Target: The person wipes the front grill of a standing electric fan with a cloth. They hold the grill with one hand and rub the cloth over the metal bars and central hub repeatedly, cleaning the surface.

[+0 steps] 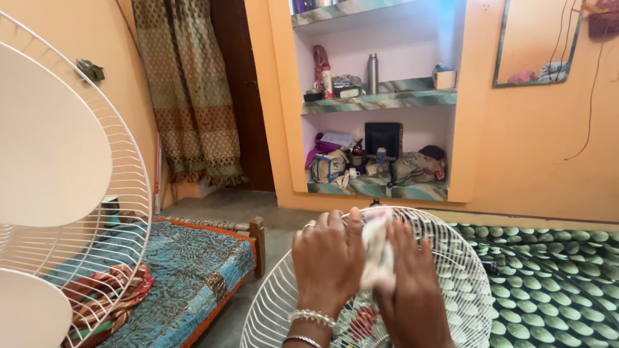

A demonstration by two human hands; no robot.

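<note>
Seen from the head camera, a loose white fan grille (451, 283) stands tilted at the bottom of the frame, and both hands work at its upper rim. The left hand (329, 258) (a ring on one finger, beaded bangles at the wrist) is curled shut over the rim wires. Just right of it, the right hand (409, 290) presses a crumpled white cloth (377, 248) against the grille — fingers closed on the cloth, which sits between the two hands. To the grille's left lies a bed (193, 270) with a blue patterned cover; further left, a standing fan (64, 180) with its own white cage. Right of the grille spreads a green patterned mattress (561, 283). Behind it — cluttered wall shelves (380, 100).
</note>
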